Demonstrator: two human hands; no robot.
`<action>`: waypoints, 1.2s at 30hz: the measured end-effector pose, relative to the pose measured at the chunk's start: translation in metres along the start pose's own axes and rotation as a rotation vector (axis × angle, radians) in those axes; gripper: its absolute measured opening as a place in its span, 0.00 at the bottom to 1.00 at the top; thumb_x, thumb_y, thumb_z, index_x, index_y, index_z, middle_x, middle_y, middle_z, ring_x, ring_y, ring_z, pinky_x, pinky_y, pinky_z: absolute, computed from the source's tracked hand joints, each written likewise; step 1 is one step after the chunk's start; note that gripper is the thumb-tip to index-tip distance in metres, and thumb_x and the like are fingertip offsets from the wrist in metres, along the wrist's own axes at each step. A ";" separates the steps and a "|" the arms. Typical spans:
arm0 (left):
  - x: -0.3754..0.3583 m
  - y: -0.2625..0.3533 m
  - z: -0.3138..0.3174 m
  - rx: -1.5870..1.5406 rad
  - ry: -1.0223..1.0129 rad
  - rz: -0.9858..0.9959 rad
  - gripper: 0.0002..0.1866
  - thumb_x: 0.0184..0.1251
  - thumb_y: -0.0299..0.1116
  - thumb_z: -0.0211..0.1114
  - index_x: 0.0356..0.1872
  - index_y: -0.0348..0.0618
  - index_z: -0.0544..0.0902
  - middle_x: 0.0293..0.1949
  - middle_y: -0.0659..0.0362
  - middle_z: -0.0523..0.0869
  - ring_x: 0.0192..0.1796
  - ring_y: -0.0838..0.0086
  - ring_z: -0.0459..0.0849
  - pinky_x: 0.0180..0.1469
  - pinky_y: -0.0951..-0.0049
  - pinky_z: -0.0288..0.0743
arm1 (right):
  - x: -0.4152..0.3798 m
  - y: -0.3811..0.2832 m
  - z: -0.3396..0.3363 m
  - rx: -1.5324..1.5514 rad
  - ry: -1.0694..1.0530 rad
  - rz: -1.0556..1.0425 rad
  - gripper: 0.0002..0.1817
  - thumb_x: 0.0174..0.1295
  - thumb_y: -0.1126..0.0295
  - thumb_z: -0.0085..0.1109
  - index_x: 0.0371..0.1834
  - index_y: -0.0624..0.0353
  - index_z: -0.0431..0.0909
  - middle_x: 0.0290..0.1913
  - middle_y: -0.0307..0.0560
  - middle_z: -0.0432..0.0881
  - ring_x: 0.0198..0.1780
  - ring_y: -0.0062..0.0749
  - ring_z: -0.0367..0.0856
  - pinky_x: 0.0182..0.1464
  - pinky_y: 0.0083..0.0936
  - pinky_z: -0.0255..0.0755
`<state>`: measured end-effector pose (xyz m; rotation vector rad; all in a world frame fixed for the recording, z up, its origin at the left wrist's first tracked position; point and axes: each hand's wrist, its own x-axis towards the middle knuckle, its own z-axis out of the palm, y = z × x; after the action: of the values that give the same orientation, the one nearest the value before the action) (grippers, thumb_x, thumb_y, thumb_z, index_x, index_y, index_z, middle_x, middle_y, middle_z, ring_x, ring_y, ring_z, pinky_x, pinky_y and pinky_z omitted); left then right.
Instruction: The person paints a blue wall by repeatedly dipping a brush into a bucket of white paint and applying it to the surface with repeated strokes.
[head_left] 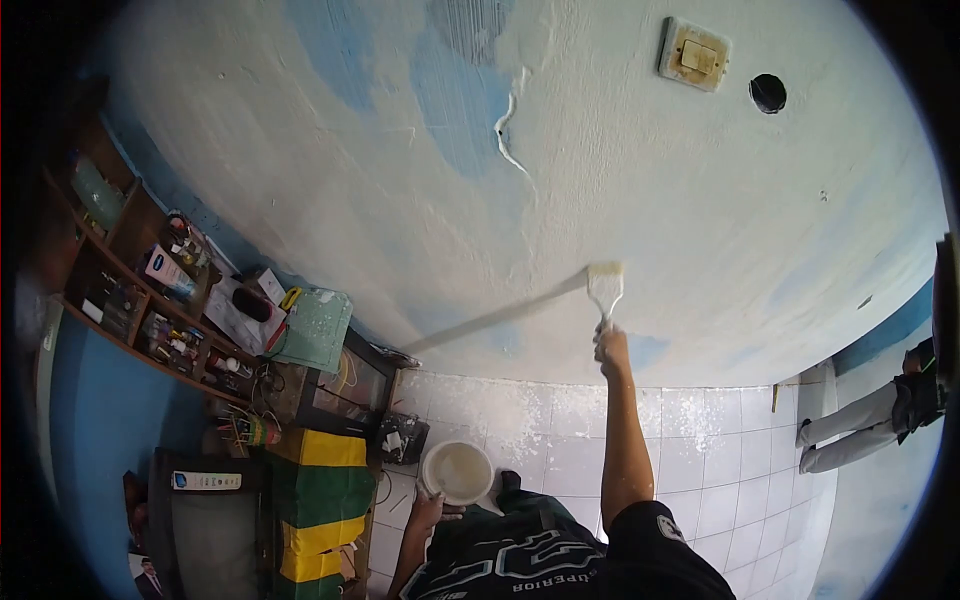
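Observation:
My right hand is closed round the handle of a wide paintbrush, arm stretched forward. The bristles meet the wall, which carries patchy whitish paint with blue showing through. Low in front of my body, my left hand grips the rim of a white bucket. Pale liquid shows inside the bucket. Above and left of the brush, a ragged crack runs down the wall.
A light switch and a dark round hole are at the upper right. Shelves with bottles stand left, beside a striped cloth. White spatter marks the tiled floor. Another person's legs are at the right.

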<state>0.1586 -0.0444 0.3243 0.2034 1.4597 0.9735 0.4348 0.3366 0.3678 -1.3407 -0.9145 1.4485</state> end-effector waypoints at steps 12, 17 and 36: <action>0.013 -0.008 0.014 0.055 -0.015 0.013 0.33 0.64 0.21 0.42 0.64 0.55 0.35 0.52 0.38 0.68 0.31 0.54 0.83 0.29 0.61 0.83 | -0.090 -0.218 0.039 -0.038 0.087 -0.462 0.16 0.66 0.60 0.44 0.25 0.58 0.71 0.15 0.30 0.65 0.15 0.12 0.61 0.15 0.12 0.54; 0.024 -0.011 0.018 0.028 -0.002 -0.021 0.34 0.64 0.21 0.43 0.64 0.53 0.34 0.52 0.39 0.68 0.32 0.55 0.84 0.28 0.61 0.83 | -0.091 -0.296 0.060 0.033 -0.053 -0.571 0.15 0.64 0.56 0.46 0.29 0.56 0.72 0.16 0.26 0.59 0.15 0.09 0.52 0.16 0.11 0.45; 0.019 -0.002 0.026 0.026 0.047 -0.090 0.38 0.63 0.20 0.46 0.66 0.53 0.33 0.49 0.41 0.71 0.29 0.60 0.84 0.26 0.64 0.83 | -0.029 -0.090 0.009 -0.143 -0.042 -0.042 0.16 0.62 0.58 0.48 0.27 0.61 0.72 0.13 0.29 0.62 0.11 0.12 0.57 0.11 0.12 0.47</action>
<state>0.1789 -0.0221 0.3140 0.1326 1.5124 0.8921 0.4375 0.3354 0.4632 -1.3907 -1.0847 1.4051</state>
